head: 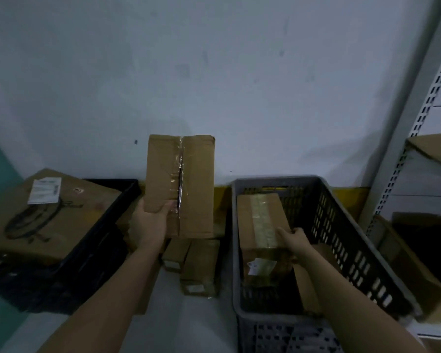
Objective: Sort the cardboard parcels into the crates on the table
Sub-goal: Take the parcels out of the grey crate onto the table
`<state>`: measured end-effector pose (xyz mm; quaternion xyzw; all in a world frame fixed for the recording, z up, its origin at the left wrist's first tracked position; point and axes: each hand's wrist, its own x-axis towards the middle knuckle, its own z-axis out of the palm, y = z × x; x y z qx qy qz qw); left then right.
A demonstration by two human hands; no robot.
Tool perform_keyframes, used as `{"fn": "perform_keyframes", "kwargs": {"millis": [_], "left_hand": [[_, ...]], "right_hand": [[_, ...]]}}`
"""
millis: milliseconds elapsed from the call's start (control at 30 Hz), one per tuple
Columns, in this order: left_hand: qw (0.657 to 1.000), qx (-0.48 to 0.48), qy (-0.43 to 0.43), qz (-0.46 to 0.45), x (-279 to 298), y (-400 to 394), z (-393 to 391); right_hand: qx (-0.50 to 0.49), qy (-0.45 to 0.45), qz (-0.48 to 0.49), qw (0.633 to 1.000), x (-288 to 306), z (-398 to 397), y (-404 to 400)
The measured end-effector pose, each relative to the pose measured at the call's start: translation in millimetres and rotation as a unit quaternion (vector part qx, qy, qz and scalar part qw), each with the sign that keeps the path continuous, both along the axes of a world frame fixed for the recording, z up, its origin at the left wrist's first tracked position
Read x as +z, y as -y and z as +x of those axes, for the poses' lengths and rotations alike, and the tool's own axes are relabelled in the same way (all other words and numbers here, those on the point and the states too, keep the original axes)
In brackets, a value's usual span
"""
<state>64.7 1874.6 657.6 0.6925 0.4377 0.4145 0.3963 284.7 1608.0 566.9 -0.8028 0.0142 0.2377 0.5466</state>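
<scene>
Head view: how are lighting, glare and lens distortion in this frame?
Head view: dim, bluish light; the black crate is nearly lost in shadow. Glare only on the tape of the parcel held up by the left hand. Wide-angle bending bows the shelf upright. Slightly soft overall.

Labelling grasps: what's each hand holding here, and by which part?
Left hand grips the upright taped brown cardboard parcel at its bottom-left corner. Right hand rests on the taped brown parcel inside the grey plastic crate; whether it grips it cannot be told.

Two crates [354, 225], five parcels [186, 179]
</scene>
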Motion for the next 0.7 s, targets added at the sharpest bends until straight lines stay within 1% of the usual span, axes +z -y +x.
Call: {"fn": "perform_keyframes", "kwargs": {"millis": [33, 100, 233, 367, 500, 600, 700], "left_hand": [[1.000, 0.003, -0.014, -0.001, -10, -1, -5], [0.999, 0.010, -0.042, -0.006, -26, 0, -14], [0.997, 0.016, -0.065, -0.033, -43, 3, -27], [0.997, 0.022, -0.072, -0.034, -44, 3, -31], [0.996, 0.026, -0.083, -0.034, -33, 0, -31], [0.996, 0.029, -0.078, -0.027, -16, -6, -27], [0.998, 0.028, -0.052, -0.013, -1, -6, -20]], "right_hand": [[-0.006, -0.019, 0.018, 1.000, -8, 1, -1], [-0.019, -0.029, 0.025, 0.999, -22, 0, -4], [-0.024, -0.004, 0.002, 1.000, -38, -3, -5], [-0.015, 0.006, -0.015, 1.000, -35, -2, -3], [-0.010, 0.011, -0.035, 0.999, -18, -2, 3], [-0.026, 0.018, -0.029, 0.999, 9, 3, 9], [-0.042, 0.042, -0.006, 0.998, 46, 9, 21]]}}
